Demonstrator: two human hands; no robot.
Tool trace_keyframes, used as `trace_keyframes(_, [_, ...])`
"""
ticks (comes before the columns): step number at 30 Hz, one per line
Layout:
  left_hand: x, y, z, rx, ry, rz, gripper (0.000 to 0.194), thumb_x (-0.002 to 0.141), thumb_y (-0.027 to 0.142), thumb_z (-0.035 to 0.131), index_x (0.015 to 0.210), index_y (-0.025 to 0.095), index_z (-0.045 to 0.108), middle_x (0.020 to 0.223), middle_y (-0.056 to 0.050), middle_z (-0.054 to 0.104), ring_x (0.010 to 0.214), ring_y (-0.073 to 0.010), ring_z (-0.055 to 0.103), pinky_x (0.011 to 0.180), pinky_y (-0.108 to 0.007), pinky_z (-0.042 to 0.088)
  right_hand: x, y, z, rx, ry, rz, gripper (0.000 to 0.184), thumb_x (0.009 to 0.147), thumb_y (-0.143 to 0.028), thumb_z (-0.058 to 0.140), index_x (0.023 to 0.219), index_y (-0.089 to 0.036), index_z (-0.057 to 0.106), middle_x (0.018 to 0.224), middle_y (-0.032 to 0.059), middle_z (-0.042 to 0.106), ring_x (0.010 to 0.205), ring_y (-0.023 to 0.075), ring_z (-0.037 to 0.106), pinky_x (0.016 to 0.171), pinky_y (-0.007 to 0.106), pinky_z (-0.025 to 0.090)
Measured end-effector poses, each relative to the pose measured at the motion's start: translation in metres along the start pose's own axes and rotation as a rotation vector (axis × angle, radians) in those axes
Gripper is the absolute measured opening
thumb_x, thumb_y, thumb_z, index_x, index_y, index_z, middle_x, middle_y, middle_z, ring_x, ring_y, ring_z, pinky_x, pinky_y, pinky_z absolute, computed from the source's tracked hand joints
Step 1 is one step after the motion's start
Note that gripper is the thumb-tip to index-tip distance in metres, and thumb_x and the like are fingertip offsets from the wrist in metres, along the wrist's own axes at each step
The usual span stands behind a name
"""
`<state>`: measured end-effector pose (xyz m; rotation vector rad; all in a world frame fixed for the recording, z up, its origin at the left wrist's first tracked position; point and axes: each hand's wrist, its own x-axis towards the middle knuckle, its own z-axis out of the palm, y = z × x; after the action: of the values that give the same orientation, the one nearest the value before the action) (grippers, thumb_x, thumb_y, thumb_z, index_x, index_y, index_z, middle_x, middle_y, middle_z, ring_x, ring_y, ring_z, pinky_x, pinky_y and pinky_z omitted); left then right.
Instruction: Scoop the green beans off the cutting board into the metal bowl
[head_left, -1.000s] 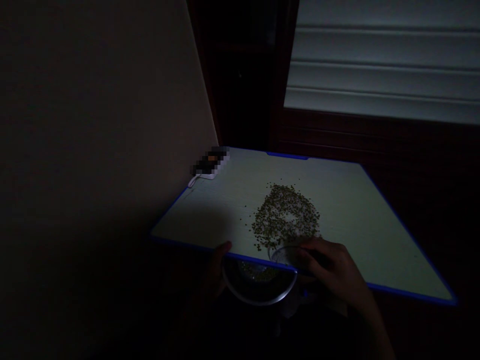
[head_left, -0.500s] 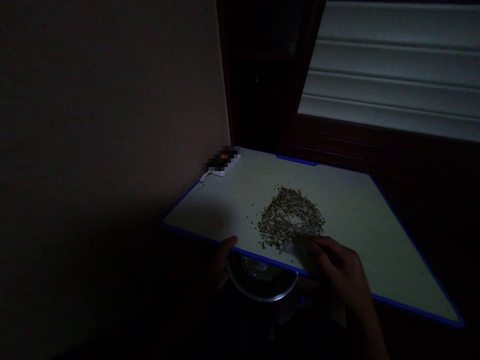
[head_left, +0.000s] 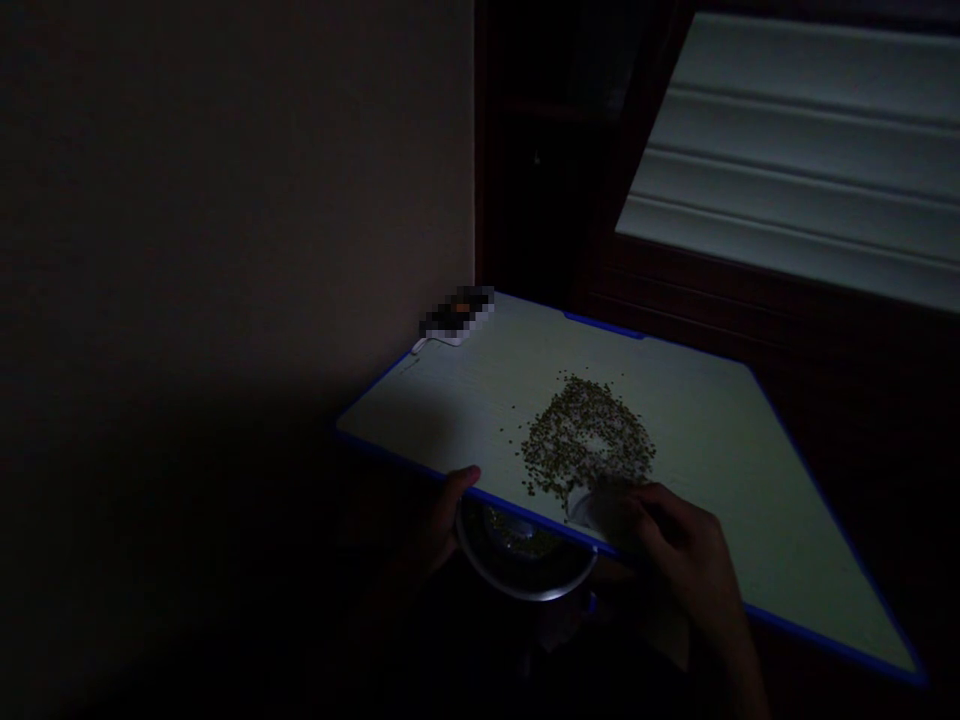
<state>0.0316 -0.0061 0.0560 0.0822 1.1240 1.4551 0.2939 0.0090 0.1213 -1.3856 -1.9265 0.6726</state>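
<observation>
1. While the right hand [head_left: 679, 545] works at the near counter edge, its grip is closed on a clear piece [head_left: 589, 507], fingers curled over it. It is too translucent and dim to name more exactly.
2. Left hand [head_left: 439, 528] sits below that edge, thumb up against the blue trim, right by a steel bowl [head_left: 525, 592]. Cannot tell in this dark whether its grip is closed on the bowl.
3. Small green-brown grains [head_left: 589, 435] lie in a loose ring on the pale counter [head_left: 697, 480], thin at the centre, strays around it. The ring's near side is just beside the clear piece. More grains [head_left: 517, 530] sit inside the bowl.
4. Bowl sits under the near edge, opening up. My call: keep it tight under the lip, no gap, so anything crossing the edge lands inside.
5. My call: keep the clear piece low to the surface and move slowly. Small grains roll, and a tilted edge would ride over them and scatter them.
6. Near edge is in shadow, so strays there are hard to see.
7. Far corner: a pixelated object [head_left: 456, 315] with a white cord [head_left: 418, 346]. Window blind [head_left: 795, 165] upper right, wall [head_left: 225, 200] left.
</observation>
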Motion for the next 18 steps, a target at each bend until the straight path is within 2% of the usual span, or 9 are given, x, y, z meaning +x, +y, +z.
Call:
trace_keyframes(6, [0.002,0.0,0.0,0.012,0.003,-0.025,0.029,0.072,0.023,0.07,0.099,0.013,0.067,0.09,-0.01,0.075,0.091,-0.0272,0.069,0.085,-0.038,0.054,-0.006,-0.005,0.0,-0.055,0.129,0.007,0.024,0.087,-0.037,0.053,0.081,-0.019,0.067,0.075,0.0031,0.071,0.068,0.0204,0.066,0.058,0.025,0.049])
trace_keyframes(11, [0.007,-0.005,-0.004,0.022,-0.036,0.01,0.031,0.071,0.024,0.07,0.1,0.014,0.067,0.094,-0.009,0.074,0.091,-0.0262,0.069,0.083,-0.036,0.054,-0.011,-0.009,0.003,-0.061,0.057,-0.002,0.024,0.087,-0.038,0.055,0.086,-0.019,0.069,0.08,0.0044,0.073,0.069,0.0203,0.068,0.061,0.025,0.05])
trace_keyframes(18, [0.005,-0.003,-0.004,0.026,-0.077,-0.036,0.036,0.072,0.025,0.07,0.105,0.013,0.066,0.094,-0.01,0.074,0.09,-0.0265,0.07,0.082,-0.036,0.055,-0.009,-0.007,0.002,-0.012,-0.042,-0.023,0.02,0.087,-0.037,0.057,0.089,-0.022,0.071,0.084,0.0023,0.073,0.075,0.0186,0.068,0.067,0.025,0.051])
